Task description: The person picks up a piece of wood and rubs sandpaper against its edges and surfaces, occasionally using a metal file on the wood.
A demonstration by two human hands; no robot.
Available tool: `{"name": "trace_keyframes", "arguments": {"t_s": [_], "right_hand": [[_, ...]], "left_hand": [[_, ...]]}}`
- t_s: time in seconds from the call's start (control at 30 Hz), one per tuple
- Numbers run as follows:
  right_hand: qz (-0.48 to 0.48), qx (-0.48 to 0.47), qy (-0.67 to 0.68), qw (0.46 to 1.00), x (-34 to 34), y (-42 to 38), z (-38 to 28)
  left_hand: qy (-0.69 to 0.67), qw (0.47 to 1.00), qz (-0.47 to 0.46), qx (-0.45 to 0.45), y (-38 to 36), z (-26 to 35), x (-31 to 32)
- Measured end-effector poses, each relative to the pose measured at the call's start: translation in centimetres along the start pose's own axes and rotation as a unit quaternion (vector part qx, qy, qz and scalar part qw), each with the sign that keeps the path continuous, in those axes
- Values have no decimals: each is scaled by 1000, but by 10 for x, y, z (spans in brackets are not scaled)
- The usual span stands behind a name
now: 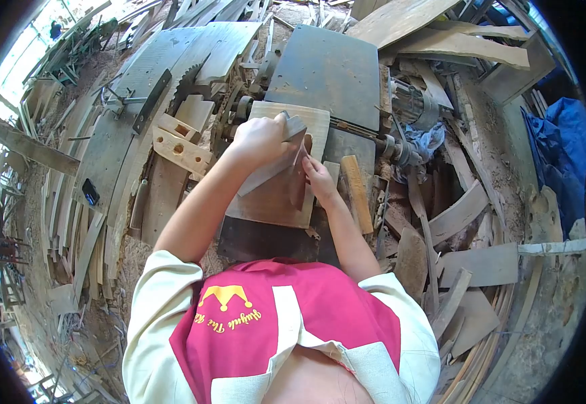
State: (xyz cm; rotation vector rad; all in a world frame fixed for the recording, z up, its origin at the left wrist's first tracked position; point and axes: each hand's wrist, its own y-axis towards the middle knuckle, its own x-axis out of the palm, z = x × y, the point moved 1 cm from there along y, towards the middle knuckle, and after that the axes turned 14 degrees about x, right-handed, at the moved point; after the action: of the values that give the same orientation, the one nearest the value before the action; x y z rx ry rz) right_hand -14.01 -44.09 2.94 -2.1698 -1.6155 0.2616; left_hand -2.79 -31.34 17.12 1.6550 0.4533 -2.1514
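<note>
My left hand (261,140) is closed around a small greyish block (294,126) over a pale wooden board (313,118). Fingers of my right hand (320,180) pinch the edge of a thin reddish-brown piece (299,180), which stands tilted beside the block. Beneath both hands, the board rests on the machine bed, its near edge over a dark plate (259,241). A light, flat strip (263,176) slants under my left wrist. What my left palm covers is hidden.
Left of the board are a toothed saw blade (185,87), a notched wooden block (182,147) and a phone (91,192). A metal table (327,71) lies beyond. To the right are a wooden stick (356,192), a motor (414,104), scrap wood and blue tarp (562,151).
</note>
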Motion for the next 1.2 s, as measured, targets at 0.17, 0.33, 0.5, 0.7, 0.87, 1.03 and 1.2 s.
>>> {"name": "trace_keyframes", "arguments": {"t_s": [0.17, 0.33, 0.5, 0.7, 0.87, 1.03, 1.2], "right_hand": [[-2, -1, -27, 1000, -2, 42, 24], [-10, -49, 34, 998, 15, 63, 33], [-20, -84, 106, 991, 28, 45, 11], [-98, -201, 130, 966, 29, 14, -59], [-119, -113, 93, 982, 17, 39, -36], [-63, 52, 90, 993, 10, 75, 23], [-174, -54, 143, 973, 22, 16, -66]], "left_hand": [[-12, 999, -10, -40, 7, 4, -3], [-86, 993, 35, -74, -2, -7, 7], [-106, 992, 37, -57, -1, -4, 8], [-89, 994, 43, -51, -1, -7, 7], [-94, 993, 43, -57, -2, -9, 6], [-100, 993, 50, -45, 2, -7, 6], [-119, 990, 71, -33, -3, -12, 6]]}}
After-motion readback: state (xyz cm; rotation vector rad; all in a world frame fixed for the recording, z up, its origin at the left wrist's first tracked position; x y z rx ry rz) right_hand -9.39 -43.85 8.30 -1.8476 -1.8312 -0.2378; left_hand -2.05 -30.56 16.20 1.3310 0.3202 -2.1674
